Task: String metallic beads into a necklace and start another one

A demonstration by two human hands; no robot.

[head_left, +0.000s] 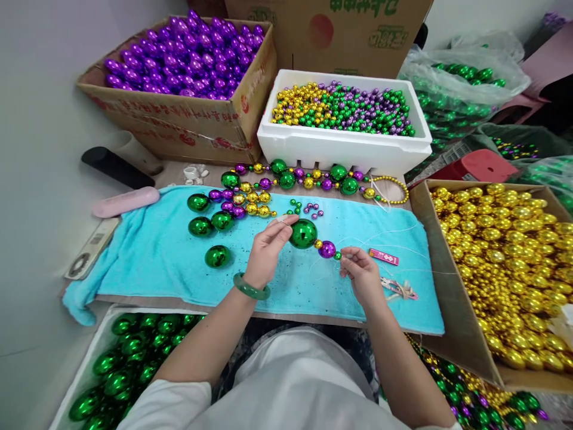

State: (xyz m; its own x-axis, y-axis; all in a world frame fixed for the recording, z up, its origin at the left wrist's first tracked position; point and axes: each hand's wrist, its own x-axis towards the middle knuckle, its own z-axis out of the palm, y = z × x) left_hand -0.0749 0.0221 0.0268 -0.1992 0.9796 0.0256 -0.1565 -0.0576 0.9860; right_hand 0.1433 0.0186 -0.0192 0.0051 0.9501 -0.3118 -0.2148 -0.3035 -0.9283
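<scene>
My left hand [267, 249], with a green bangle on the wrist, grips a large shiny green ball [303, 233] over the turquoise towel [156, 251]. A small gold bead, a purple ball [326, 249] and a small green bead follow it on a thin white string. My right hand [362, 275] pinches that string just right of the small green bead. Loose green balls [210, 224] and a heap of purple and gold beads [245, 202] lie to the left on the towel. A finished strand [313, 176] stretches along the towel's far edge.
A cardboard box of purple balls [188, 54] stands back left, a white foam box of mixed beads [342, 110] behind the towel, a box of gold balls [505, 257] on the right, a tray of green balls [125, 364] near left. A pink tool [384, 257] lies right.
</scene>
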